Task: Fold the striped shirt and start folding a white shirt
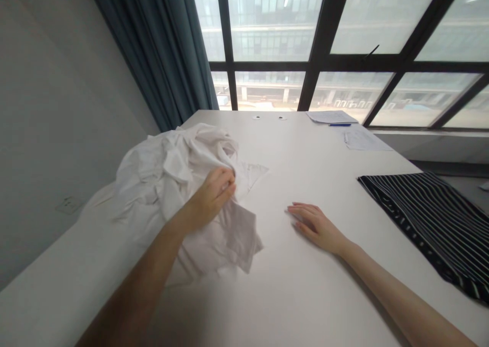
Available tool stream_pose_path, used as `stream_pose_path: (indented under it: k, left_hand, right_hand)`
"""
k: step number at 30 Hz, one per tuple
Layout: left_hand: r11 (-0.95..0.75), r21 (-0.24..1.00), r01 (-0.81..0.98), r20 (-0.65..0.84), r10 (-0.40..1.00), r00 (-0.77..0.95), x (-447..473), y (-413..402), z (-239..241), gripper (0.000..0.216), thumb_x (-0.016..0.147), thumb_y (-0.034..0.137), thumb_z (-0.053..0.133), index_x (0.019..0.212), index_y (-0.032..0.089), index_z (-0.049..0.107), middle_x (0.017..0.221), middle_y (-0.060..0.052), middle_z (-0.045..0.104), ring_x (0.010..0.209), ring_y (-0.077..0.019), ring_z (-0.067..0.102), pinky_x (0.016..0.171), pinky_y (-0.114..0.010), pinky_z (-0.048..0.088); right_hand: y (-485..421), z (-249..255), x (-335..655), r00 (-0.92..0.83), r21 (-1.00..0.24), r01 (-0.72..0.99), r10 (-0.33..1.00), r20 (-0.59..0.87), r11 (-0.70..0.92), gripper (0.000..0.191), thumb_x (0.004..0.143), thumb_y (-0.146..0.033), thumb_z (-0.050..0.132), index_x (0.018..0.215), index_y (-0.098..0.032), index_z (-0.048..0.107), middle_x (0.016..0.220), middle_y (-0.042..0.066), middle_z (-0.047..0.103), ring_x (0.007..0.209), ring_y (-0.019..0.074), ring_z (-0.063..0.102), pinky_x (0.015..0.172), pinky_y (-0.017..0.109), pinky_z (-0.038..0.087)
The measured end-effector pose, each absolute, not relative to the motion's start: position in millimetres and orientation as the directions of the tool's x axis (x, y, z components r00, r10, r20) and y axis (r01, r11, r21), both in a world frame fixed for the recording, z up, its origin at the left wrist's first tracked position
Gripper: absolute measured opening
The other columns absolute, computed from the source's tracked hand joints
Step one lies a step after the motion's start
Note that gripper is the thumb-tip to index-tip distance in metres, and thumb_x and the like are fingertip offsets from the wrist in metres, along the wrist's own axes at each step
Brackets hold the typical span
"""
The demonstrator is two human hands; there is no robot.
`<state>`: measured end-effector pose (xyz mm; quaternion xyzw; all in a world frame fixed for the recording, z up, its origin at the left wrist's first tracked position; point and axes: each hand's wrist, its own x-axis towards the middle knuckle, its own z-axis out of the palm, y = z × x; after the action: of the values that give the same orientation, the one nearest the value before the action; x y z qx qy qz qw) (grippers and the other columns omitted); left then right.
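A crumpled heap of white cloth, perhaps a garment, lies on the left half of the white table. My left hand is closed on a fold at the heap's right side and lifts it. A thin flap of the same cloth hangs below that hand. What kind of garment it is cannot be made out. To the right, my right hand rests palm down on the bare tabletop, fingers stretched out and holding nothing. It is apart from the white cloth.
Black cloth with white stripes lies flat along the right edge. Papers and a blue pen sit at the far right. Two round cable holes are near the back. Behind stand a dark blue curtain and windows.
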<state>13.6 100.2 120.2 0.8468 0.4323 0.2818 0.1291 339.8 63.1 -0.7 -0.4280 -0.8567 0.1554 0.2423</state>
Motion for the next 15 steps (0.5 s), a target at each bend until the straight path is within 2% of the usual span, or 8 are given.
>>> stream_pose_path:
  k: [3, 6, 8, 11, 13, 15]
  left_hand:
    - [-0.696, 0.394, 0.6, 0.269, 0.712, 0.649, 31, 93, 110, 0.02, 0.095, 0.025, 0.036, 0.085, 0.019, 0.053, 0.1, -0.007, 0.057, 0.1, -0.0202, 0.052, 0.094, -0.034, 0.043]
    - [-0.693, 0.307, 0.653, 0.253, 0.721, 0.645, 31, 102, 97, 0.021, 0.096, 0.023, 0.037, 0.09, 0.019, 0.058, 0.1, -0.008, 0.059, 0.101, -0.0212, 0.054, 0.096, -0.037, 0.043]
    - [-0.617, 0.227, 0.754, 0.289, 0.782, 0.552, 24, 113, 90, 0.019, 0.094, 0.024, 0.04, 0.093, 0.019, 0.059, 0.101, -0.008, 0.059, 0.101, -0.0228, 0.055, 0.096, -0.04, 0.044]
    - [-0.409, 0.093, 0.908, 0.383, 0.856, 0.346, 5, 129, 83, 0.018, 0.091, 0.026, 0.047, 0.102, 0.018, 0.059, 0.11, -0.011, 0.058, 0.107, -0.0273, 0.054, 0.098, -0.045, 0.041]
    - [-0.238, 0.049, 0.97, 0.456, 0.869, 0.19, -12, 137, 79, 0.027, 0.088, 0.024, 0.051, 0.114, 0.017, 0.056, 0.124, -0.015, 0.053, 0.12, -0.0319, 0.048, 0.104, -0.05, 0.036]
    - [-0.079, 0.065, 0.995, 0.482, 0.876, 0.039, -32, 145, 75, 0.041, 0.086, 0.021, 0.052, 0.126, 0.018, 0.05, 0.139, -0.018, 0.042, 0.133, -0.0359, 0.037, 0.108, -0.055, 0.03]
  right_hand:
    - [63, -1, 340, -0.514, -0.476, 0.658, 0.81, 0.282, 0.584, 0.037, 0.096, -0.031, 0.045, 0.132, -0.027, 0.053, 0.129, 0.008, 0.062, 0.128, 0.0262, 0.05, 0.104, 0.05, 0.042]
    - [63, -1, 341, -0.514, -0.478, 0.656, 0.81, 0.284, 0.584, 0.037, 0.096, -0.031, 0.045, 0.131, -0.027, 0.053, 0.129, 0.008, 0.063, 0.128, 0.0263, 0.05, 0.103, 0.05, 0.043]
    - [63, -1, 341, -0.514, -0.479, 0.653, 0.808, 0.288, 0.587, 0.037, 0.096, -0.032, 0.045, 0.132, -0.028, 0.053, 0.129, 0.008, 0.063, 0.127, 0.0265, 0.051, 0.103, 0.05, 0.043]
    - [63, 0, 341, -0.518, -0.477, 0.651, 0.805, 0.29, 0.59, 0.037, 0.096, -0.032, 0.045, 0.132, -0.028, 0.053, 0.129, 0.008, 0.063, 0.128, 0.0265, 0.05, 0.103, 0.05, 0.043]
    - [63, 0, 340, -0.516, -0.476, 0.655, 0.808, 0.286, 0.587, 0.036, 0.096, -0.032, 0.044, 0.131, -0.028, 0.053, 0.129, 0.007, 0.063, 0.128, 0.0263, 0.05, 0.104, 0.05, 0.043]
    - [63, 1, 340, -0.516, -0.475, 0.658, 0.809, 0.281, 0.585, 0.036, 0.096, -0.031, 0.044, 0.131, -0.027, 0.053, 0.129, 0.007, 0.062, 0.128, 0.0261, 0.05, 0.104, 0.05, 0.043]
